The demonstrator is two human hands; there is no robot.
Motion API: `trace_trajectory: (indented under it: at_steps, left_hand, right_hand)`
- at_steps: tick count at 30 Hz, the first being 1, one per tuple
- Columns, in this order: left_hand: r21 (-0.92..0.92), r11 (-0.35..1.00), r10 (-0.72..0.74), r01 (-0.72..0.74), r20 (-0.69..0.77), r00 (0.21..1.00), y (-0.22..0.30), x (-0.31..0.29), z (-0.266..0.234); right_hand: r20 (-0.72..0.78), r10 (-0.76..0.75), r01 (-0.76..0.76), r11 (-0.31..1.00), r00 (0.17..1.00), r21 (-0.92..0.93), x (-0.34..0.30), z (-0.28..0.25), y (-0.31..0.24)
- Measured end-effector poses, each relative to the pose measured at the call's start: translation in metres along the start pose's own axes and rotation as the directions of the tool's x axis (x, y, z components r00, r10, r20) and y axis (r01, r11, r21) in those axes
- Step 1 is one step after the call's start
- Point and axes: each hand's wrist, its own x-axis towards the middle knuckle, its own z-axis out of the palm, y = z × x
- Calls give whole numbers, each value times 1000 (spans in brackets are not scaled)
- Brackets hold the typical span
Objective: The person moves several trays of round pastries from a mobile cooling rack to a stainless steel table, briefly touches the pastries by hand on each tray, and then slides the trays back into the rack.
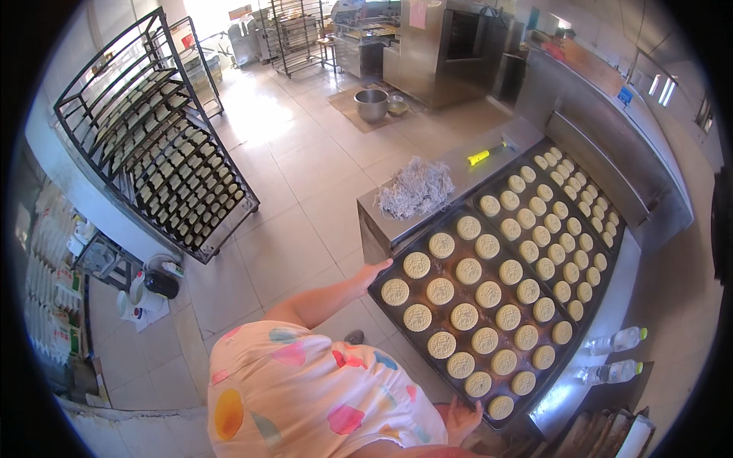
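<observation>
A dark baking tray lies in front of me on the right, filled with rows of round, pale, patterned pastries that look like mooncakes. My left hand grips its near left corner, fingers partly hidden at the edge. At the near right corner my right hand holds the rim, with some fingers out of sight beneath it. More trays of the same pastries sit behind, close against this one, along the metal counter.
Shredded paper and a yellow-handled tool lie on the metal counter. Two clear bottles are by the tray's right side. A tall rack of filled trays stands left. A metal bowl rests on the floor ahead.
</observation>
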Motion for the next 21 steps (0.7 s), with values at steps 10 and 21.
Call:
trace_trajectory:
  at_steps: [10,21]
  left_hand:
    - [106,994,11,-16,47,999,26,-17,4]
    - [322,928,196,-186,1,981,15,11,-25]
  right_hand:
    - [-168,-353,314,924,921,-219,28,57,-6]
    - [-463,-608,247,739,645,-627,40,0,-54]
